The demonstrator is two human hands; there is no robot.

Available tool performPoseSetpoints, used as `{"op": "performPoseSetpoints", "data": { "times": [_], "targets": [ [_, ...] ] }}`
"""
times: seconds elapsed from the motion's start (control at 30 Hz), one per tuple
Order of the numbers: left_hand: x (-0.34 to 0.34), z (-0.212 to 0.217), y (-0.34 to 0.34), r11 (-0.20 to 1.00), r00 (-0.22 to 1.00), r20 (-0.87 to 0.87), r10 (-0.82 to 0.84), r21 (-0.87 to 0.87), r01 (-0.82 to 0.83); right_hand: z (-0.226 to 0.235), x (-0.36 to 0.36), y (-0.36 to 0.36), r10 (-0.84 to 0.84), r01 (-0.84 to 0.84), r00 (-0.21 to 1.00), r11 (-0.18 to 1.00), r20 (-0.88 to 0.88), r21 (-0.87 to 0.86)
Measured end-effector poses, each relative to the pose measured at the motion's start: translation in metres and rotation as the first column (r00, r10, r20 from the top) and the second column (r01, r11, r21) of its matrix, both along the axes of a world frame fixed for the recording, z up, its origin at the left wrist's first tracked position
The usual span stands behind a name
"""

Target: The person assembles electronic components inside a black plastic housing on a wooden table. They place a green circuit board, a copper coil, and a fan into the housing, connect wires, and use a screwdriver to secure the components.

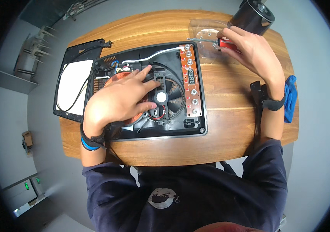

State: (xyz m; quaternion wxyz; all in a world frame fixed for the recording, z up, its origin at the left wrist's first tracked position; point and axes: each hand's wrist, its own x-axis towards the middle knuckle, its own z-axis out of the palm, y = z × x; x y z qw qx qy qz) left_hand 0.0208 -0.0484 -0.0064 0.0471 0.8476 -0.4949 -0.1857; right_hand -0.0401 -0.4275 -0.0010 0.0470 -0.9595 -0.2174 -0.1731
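Observation:
An opened induction cooker [165, 133] lies on the wooden table, its black housing showing a copper coil [138, 118], a fan [175, 94] and an orange-brown circuit board [192, 91] along its right side. My left hand [118, 96] is spread flat across the coil, with fingertips reaching the fan's frame; nothing is in it, and it hides most of the coil. Beyond the housing's right far corner, my right hand [254, 50] grips a screwdriver [226, 43] by its red and black handle. The metal shaft points left, above a clear plastic tray [198, 27] with small screws in it.
Left of the housing lies a black-framed panel [70, 89] with a pale inner face and a power cord [83, 92] across it. A black cylindrical container [251, 19] stands at the far right. Near my right forearm are a blue cloth [290, 99] and a dark object [256, 88].

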Motion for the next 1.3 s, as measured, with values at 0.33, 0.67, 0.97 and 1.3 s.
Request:
{"op": "performPoseSetpoints", "data": {
  "times": [0.33, 0.67, 0.97, 1.3],
  "targets": [
    [0.035, 0.004, -0.027, 0.948, 0.964, 0.028, -0.264, -0.175, 0.265, 0.042, 0.035, 0.020, -0.014, 0.043, 0.997, 0.920, 0.078, -0.389],
    [0.047, -0.022, -0.054, 0.887, 0.900, 0.072, -0.430, -0.149, 0.436, 0.042, 0.055, 0.022, 0.040, -0.022, 0.999, 0.894, 0.031, -0.447],
    [0.037, -0.023, -0.058, 0.897, 0.902, 0.132, -0.412, -0.113, 0.426, 0.064, 0.036, 0.044, -0.352, 0.193, 0.916, 0.808, -0.193, -0.557],
    [0.000, -0.019, -0.050, 0.884, 0.900, 0.074, -0.429, -0.171, 0.435, 0.057, 0.001, 0.020, -0.303, 0.207, 0.944, 0.853, -0.131, -0.479]
  ]
}}
